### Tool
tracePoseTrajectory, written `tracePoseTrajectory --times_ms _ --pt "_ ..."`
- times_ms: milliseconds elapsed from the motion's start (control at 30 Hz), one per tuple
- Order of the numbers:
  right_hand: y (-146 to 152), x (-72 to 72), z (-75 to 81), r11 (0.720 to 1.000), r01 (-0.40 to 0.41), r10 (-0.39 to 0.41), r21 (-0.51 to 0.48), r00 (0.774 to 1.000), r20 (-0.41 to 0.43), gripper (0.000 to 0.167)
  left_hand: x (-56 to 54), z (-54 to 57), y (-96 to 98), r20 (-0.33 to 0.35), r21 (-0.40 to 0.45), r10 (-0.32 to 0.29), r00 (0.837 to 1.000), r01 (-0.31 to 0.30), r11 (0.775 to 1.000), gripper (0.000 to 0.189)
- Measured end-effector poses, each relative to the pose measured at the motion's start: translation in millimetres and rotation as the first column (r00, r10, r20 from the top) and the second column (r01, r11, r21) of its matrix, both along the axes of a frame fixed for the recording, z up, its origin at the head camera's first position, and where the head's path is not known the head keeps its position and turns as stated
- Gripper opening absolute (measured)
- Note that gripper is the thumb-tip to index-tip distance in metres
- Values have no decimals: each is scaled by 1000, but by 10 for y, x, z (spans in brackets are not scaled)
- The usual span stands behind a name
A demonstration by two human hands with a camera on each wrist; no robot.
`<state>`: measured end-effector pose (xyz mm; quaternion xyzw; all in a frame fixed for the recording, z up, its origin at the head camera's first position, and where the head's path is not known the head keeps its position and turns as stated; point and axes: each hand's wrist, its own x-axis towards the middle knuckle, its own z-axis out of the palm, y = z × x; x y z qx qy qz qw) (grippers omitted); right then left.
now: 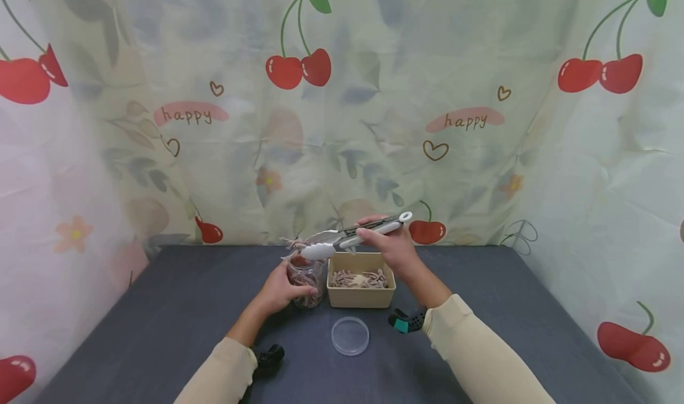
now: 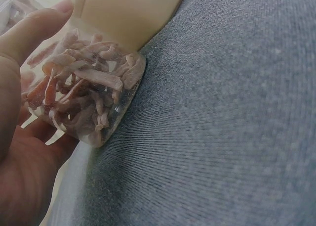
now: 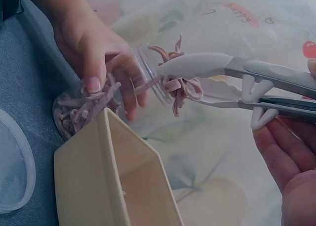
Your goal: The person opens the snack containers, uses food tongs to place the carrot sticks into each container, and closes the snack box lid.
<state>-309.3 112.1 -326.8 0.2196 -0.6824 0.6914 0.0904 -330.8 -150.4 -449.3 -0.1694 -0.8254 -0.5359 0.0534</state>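
Note:
My left hand [image 1: 282, 287] grips a clear jar [image 1: 309, 300] standing on the table, its thumb and fingers round the side. Inside, the left wrist view shows brownish-pink dried strips [image 2: 89, 87] filling the lower part. My right hand [image 1: 396, 248] holds a pair of tongs [image 1: 352, 235] with grey-white tips. The tongs pinch a clump of the strips [image 3: 180, 90] just above the jar's open mouth. A beige rectangular box [image 1: 361, 297] stands right beside the jar, with more strips [image 1: 360, 278] along its bottom.
A round clear lid [image 1: 350, 336] lies flat on the dark grey table [image 1: 459, 350], in front of the box. A patterned curtain [image 1: 342, 125] closes off the back and sides. A thin looped cord [image 1: 521, 237] shows at the table's back right corner.

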Motion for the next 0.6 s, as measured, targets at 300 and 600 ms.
tracePoseTrajectory --times_ms 300,600 --pt "-7 -35 93 996 -41 41 83 999 8 30 -13 -25 -8 25 -22 33 999 -32 999 72" --pt "-32 -114 155 985 -43 41 168 999 11 27 -119 -155 -46 6 -35 44 999 -43 998 75"
